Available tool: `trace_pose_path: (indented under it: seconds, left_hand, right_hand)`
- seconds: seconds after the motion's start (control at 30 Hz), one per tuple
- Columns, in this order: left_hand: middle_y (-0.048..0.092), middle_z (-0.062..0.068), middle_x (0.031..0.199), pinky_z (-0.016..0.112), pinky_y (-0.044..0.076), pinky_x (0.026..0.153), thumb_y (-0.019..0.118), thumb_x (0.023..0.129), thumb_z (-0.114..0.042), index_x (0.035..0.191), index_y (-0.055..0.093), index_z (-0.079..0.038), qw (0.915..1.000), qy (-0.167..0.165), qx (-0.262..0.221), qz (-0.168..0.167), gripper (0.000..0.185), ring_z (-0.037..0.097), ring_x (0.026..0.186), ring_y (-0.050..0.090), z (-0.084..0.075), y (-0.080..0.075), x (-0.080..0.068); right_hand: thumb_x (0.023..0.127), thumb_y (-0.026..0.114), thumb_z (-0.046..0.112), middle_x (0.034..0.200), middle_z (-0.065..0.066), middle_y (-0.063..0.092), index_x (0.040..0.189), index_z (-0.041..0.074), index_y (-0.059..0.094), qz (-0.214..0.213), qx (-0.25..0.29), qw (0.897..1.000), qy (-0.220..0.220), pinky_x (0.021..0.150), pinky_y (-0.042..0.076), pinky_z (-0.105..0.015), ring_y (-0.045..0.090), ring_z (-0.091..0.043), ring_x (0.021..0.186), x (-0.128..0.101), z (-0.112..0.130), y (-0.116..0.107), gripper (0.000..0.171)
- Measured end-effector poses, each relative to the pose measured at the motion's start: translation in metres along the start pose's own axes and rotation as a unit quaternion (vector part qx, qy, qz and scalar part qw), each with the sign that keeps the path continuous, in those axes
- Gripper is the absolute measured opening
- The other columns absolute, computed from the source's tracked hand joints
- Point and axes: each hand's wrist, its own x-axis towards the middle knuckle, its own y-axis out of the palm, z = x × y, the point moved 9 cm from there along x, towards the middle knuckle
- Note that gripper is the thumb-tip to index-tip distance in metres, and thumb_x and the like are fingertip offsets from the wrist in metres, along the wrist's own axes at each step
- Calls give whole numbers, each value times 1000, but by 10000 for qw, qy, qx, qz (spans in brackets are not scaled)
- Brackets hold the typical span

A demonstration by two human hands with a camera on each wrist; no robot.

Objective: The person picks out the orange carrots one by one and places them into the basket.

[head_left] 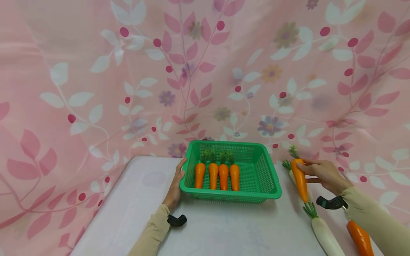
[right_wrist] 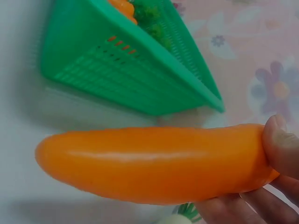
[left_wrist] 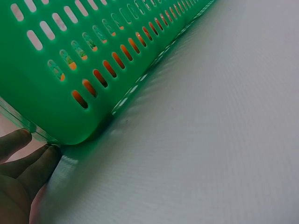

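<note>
At the right side my right hand [head_left: 323, 173] pinches an orange carrot [head_left: 299, 179] near its leafy top, with the tip pointing down. In the right wrist view this carrot [right_wrist: 154, 163] lies across the picture, thumb on one side and fingers beneath. A green plastic basket [head_left: 230, 195] stands on the table and holds several carrots [head_left: 223, 177] side by side in its left half. My left hand [head_left: 174, 186] touches the basket's left side. Its fingers [left_wrist: 39, 168] lie fairly straight against the basket's corner in the left wrist view.
White radishes [head_left: 326, 236] lie on the right of the white table [head_left: 144, 185], one partly behind the held carrot. Another carrot [head_left: 361, 238] lies near the right forearm, partly covered by it. A pink floral cloth [head_left: 205, 89] hangs behind the table.
</note>
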Motion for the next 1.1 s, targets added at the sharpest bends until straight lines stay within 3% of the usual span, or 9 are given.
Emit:
trace_pose_path:
  seconds: [0.23,0.63,0.83,1.1]
  left_hand:
    - [7,0,166,67,6,114,23,109,-26,160,16,-24,10000,53,47,23,52,28,151,7,-2,1,-1]
    - [7,4,167,67,5,115,23,109,-26,160,16,-23,9999,82,122,20,51,28,151,6,-5,1,-2]
    - [8,1,166,67,7,115,23,108,-28,159,17,-25,10000,9,82,-7,51,28,151,9,-3,2,-2]
    - [9,-1,166,66,5,115,24,108,-27,159,17,-25,10000,70,58,-28,51,28,151,8,-4,1,-2]
  right_hand:
    - [94,65,45,114,-5,64,151,-3,35,-18,443,9990,52,86,57,-43,66,-19,96,16,10,14,80]
    - [97,62,37,115,-3,65,151,-6,31,429,997,9936,-303,86,56,-41,67,-17,98,34,38,47,75]
    - [97,63,35,121,-10,63,149,-6,36,513,1069,9924,-333,89,55,-46,67,-23,102,45,46,64,71]
    - [94,68,37,128,-25,58,145,-7,40,325,789,9957,-360,86,56,-42,66,-31,105,52,61,81,73]
